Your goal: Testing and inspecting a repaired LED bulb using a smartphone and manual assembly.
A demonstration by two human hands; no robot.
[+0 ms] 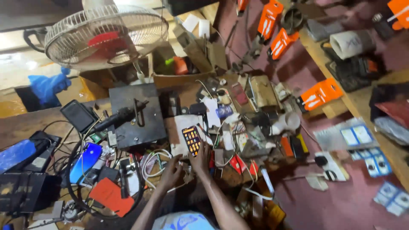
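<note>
Both hands are working apart over the cluttered bench, the right hand (pixel 199 158) gripping the lower end of a small keypad phone (pixel 191 140) whose long axis is pointing away, the left hand (pixel 170 172) resting loosely curled, empty, just beside.

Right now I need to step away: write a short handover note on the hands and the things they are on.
Right hand: fingers on the lower end of a small keypad phone with orange keys, lying on a white sheet.
Left hand: resting on the cluttered bench beside white cable, holding nothing that I can see.
Black metal box stands left of the phone.
Phone's case looks closed; no tool in hand.
</note>
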